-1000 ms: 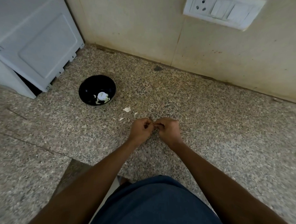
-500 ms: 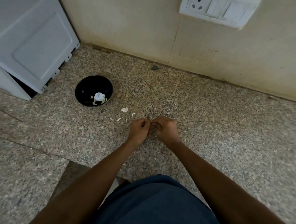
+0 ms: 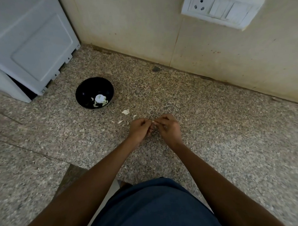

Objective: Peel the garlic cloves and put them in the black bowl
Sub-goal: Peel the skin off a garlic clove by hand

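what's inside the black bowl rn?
The bowl holds a few pale garlic pieces near its right side. An exact count can't be made out. The wall nearest the camera hides part of the bottom.

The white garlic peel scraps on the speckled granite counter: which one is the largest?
The broad white garlic peel scrap, lying nearest the round black bowl. The other scraps, closer to the left hand, are thin slivers.

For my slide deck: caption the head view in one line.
Both hands pinch a garlic clove on the counter, peels beside the black bowl.
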